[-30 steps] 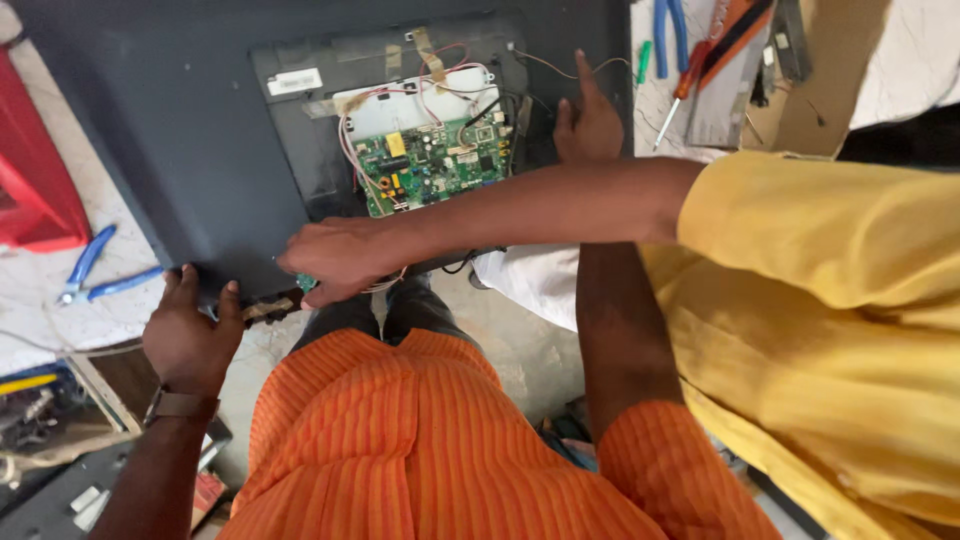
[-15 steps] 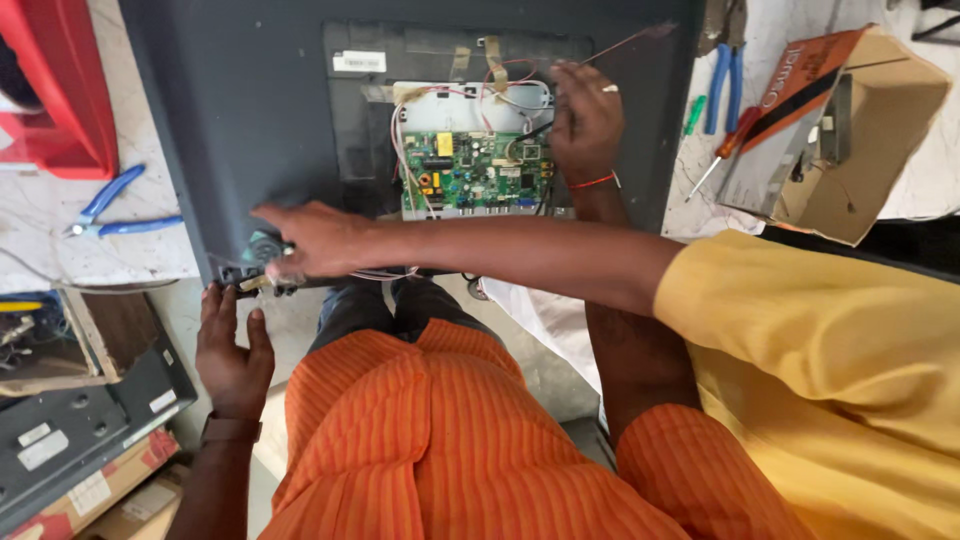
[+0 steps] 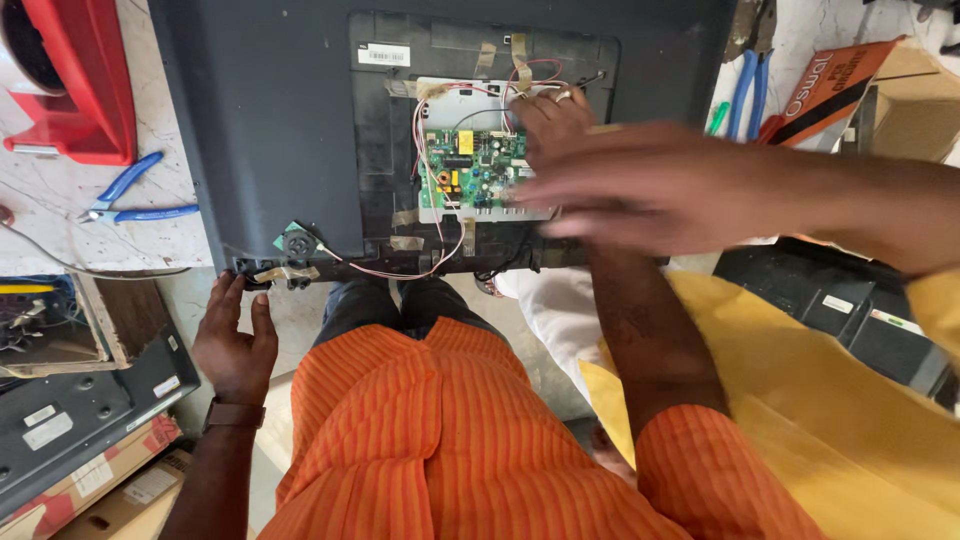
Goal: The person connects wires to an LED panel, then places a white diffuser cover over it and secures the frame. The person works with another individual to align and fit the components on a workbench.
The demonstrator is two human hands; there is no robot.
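White marble bench (image 3: 60,215): one dark panel (image 3: 260,130), one green circuit board (image 3: 475,170), two blue pliers (image 3: 135,200). Left hand (image 3: 235,340) open, empty; right hand (image 3: 550,120) on board, grip unclear.

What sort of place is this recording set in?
Probably an electronics repair workshop: an opened flat-screen television with its green circuit board exposed, blue-handled pliers on the bench, and spare panels nearby.

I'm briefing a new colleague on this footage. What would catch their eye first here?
The green circuit board in the opened back of the dark flat panel, top centre, with the right hand resting on it. A second person's blurred hand reaches in from the right in front of it. The left hand sits open below the panel's lower left edge, blue pliers lying further left.
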